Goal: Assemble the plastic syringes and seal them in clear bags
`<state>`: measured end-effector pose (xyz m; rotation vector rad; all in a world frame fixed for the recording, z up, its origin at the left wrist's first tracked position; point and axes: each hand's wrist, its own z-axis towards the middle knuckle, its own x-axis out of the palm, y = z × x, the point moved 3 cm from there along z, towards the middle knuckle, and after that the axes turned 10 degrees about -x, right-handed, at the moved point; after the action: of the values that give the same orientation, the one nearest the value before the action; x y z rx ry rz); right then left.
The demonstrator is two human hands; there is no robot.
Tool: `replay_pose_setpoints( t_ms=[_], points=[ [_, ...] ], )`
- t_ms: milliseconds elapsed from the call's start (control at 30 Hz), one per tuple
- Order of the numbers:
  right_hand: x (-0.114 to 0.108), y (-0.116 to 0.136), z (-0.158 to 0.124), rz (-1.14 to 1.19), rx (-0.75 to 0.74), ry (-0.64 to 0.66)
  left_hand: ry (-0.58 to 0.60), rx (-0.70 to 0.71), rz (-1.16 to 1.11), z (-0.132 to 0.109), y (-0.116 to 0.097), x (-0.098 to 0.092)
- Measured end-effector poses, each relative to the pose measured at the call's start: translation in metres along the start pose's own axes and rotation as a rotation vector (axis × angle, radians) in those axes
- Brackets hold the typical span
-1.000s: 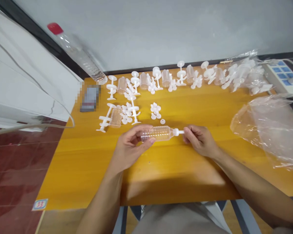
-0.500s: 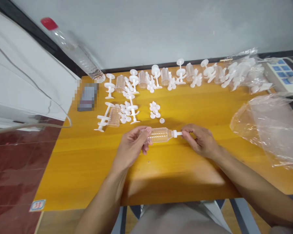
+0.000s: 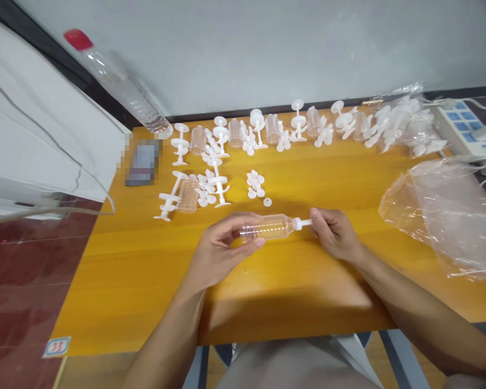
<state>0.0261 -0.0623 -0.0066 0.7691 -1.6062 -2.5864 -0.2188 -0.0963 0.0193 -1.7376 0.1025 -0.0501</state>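
Observation:
My left hand (image 3: 221, 251) grips one end of a small clear ribbed plastic barrel (image 3: 269, 227), held sideways just above the yellow table (image 3: 154, 270). From the barrel's right end sticks a white plunger rod (image 3: 303, 222), and my right hand (image 3: 335, 235) pinches that rod with closed fingers. A single small white cap (image 3: 268, 202) lies on the table just behind the barrel. A cluster of small white caps (image 3: 255, 184) sits a little farther back.
Rows of white plungers (image 3: 218, 183) and clear barrels (image 3: 187, 195) cover the table's back and left. A phone (image 3: 141, 162) and a red-capped bottle (image 3: 121, 86) are at the back left. Crumpled plastic bags (image 3: 441, 210) lie right, with a power strip (image 3: 465, 127) behind.
The barrel and both hands have shifted slightly right, and my left fingers have re-gripped the barrel's end. More of the white rod shows between the barrel and my right hand.

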Motion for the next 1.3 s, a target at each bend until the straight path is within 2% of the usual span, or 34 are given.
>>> replay_pose_setpoints(
  t_ms=[67,133,267,333,400,467,633,700,767,833,867,967,1067,1100,1167,1233,1300],
  points=[
    [0.003,0.004,0.001,0.035,0.006,-0.010,-0.038,-0.105,0.017,-0.001,0.004,0.003],
    [0.006,0.008,0.001,0.087,0.034,0.008,-0.070,-0.116,0.044,-0.002,0.006,0.005],
    [0.010,0.008,0.001,0.317,0.289,0.070,-0.027,0.222,0.188,-0.005,-0.003,0.008],
    [0.010,0.007,0.001,0.374,0.376,0.098,0.007,0.304,0.240,-0.007,-0.005,0.010],
    [0.010,0.008,0.001,0.357,0.370,0.099,0.019,0.213,0.193,-0.006,-0.003,0.010],
    [0.009,0.009,0.001,0.300,0.300,0.075,0.034,0.022,0.115,-0.005,0.002,0.010],
    [0.007,0.015,-0.001,0.013,-0.038,0.073,0.051,-0.388,-0.002,0.000,0.015,0.014],
    [0.004,0.017,-0.003,-0.103,-0.192,0.095,0.093,-0.516,-0.038,0.002,0.019,0.016],
    [0.002,0.017,-0.003,-0.145,-0.283,0.131,0.126,-0.602,-0.057,0.002,0.020,0.016],
    [0.001,0.015,-0.003,-0.108,-0.271,0.132,0.104,-0.573,-0.067,0.002,0.018,0.014],
    [0.001,0.014,-0.002,-0.060,-0.216,0.099,0.085,-0.509,-0.060,0.002,0.016,0.013],
    [0.003,0.008,0.001,0.153,0.087,-0.045,0.042,-0.156,-0.004,0.001,0.009,0.010],
    [0.011,0.006,0.001,0.265,0.330,-0.082,0.041,0.106,0.043,-0.003,0.006,0.013],
    [0.013,0.007,0.001,0.266,0.361,-0.088,0.037,0.123,0.046,-0.003,0.006,0.014],
    [0.013,0.010,0.000,0.236,0.346,-0.138,0.031,0.047,0.038,-0.003,0.008,0.017],
    [0.010,0.014,-0.001,0.146,0.202,-0.184,0.034,-0.113,0.005,-0.002,0.011,0.019],
    [0.007,0.019,-0.002,0.017,-0.026,-0.176,0.054,-0.300,-0.058,-0.001,0.016,0.021]
  ],
)
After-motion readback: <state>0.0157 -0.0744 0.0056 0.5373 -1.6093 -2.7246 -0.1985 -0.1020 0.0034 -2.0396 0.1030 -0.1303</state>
